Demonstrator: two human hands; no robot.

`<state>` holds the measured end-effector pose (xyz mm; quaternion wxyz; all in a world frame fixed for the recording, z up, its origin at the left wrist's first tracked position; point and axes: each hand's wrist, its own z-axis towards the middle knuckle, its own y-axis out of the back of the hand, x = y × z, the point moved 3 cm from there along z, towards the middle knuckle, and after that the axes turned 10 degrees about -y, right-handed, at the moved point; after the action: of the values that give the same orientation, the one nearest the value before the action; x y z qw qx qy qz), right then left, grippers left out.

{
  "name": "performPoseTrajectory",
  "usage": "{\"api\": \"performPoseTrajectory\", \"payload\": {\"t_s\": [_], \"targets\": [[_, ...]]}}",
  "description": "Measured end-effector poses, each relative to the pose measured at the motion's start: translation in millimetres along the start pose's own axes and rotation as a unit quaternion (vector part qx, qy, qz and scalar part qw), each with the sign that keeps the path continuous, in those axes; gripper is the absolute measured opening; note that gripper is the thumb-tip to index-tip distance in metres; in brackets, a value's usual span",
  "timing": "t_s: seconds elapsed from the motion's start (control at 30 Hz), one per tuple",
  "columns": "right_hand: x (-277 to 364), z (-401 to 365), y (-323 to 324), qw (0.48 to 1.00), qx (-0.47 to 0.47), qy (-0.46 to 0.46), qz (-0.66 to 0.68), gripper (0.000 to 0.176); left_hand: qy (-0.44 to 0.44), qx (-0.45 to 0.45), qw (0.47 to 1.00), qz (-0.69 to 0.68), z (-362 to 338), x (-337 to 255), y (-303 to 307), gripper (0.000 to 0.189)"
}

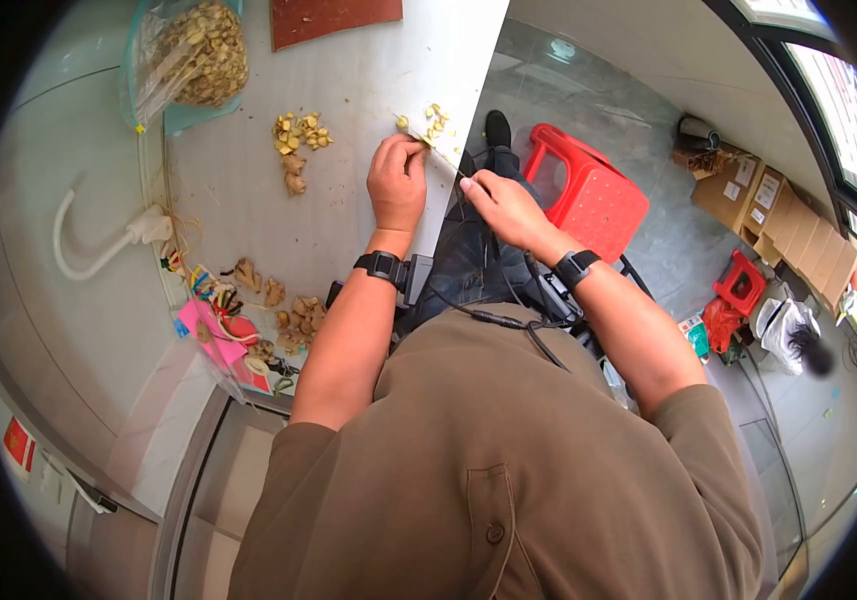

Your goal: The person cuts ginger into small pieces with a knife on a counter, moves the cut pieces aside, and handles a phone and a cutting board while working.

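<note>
My right hand (503, 208) is closed around the handle of a thin knife (445, 160), its blade pointing up and left over the table edge. My left hand (397, 180) has its fingers curled down on a piece of ginger (424, 142) against the blade; the fingers hide much of that piece. Yellow cut ginger slices (436, 122) lie just beyond the blade. Left of my left hand is a pile of ginger pieces (300, 131), with brown unpeeled ginger (293, 172) beside it.
A plastic bag of ginger slices (206, 55) and a reddish-brown board (333, 20) are at the table's far side. More ginger root (300, 322) lies near left, beside cords and a pink packet (210, 335). A red stool (598, 205) and cardboard boxes (773, 215) stand right.
</note>
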<state>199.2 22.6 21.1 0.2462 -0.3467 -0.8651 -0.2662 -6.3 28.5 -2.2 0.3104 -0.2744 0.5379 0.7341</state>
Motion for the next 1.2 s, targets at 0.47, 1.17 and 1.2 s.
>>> {"api": "performPoseTrajectory", "payload": {"t_s": [0.47, 1.17, 1.2], "targets": [[3, 9, -21, 0.989, -0.077, 0.042, -0.116, 0.045, -0.024, 0.018, 0.999, 0.027, -1, -1, -1, 0.012], [2, 19, -14, 0.996, -0.064, 0.048, -0.027, 0.051, -0.028, 0.033, 0.999, 0.022, -1, 2, 6, 0.013], [2, 16, -12, 0.996, -0.061, 0.051, -0.039, 0.05, -0.03, 0.033, 0.999, 0.027, -1, 2, 7, 0.013]]}}
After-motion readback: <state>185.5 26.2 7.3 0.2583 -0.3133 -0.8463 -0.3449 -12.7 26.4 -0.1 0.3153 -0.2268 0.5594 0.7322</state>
